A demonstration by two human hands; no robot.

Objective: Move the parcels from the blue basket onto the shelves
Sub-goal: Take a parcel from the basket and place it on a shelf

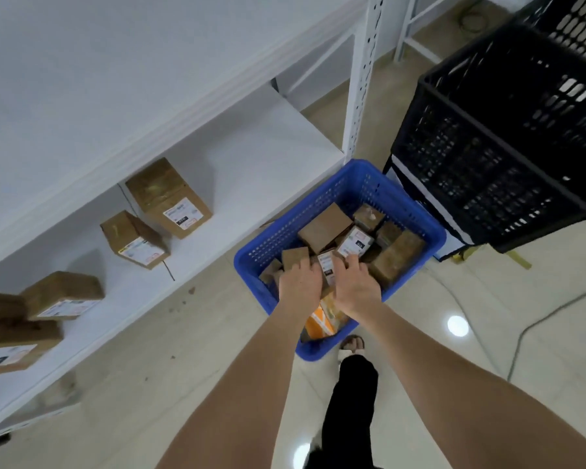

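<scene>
Blue perforated plastic basket [285, 228] sits on the tiled floor near the right end of the white metal shelves [251, 157], and it holds a jumble of brown cardboard parcels [325, 226]. Both arms reach down into its near half. The left hand [300, 282] and right hand [356, 286] lie just beside each other, fingers bent down among the boxes on either side of a small white-labelled parcel [327, 270]. Whether either grip has closed on it cannot be told, as the fingertips are hidden. The step in hand looks like picking the next parcel. The next move calls for a firm hold, a lift clear of the basket rim, and a carry left to the bare shelf board beside the shelved brown boxes [170, 198].
</scene>
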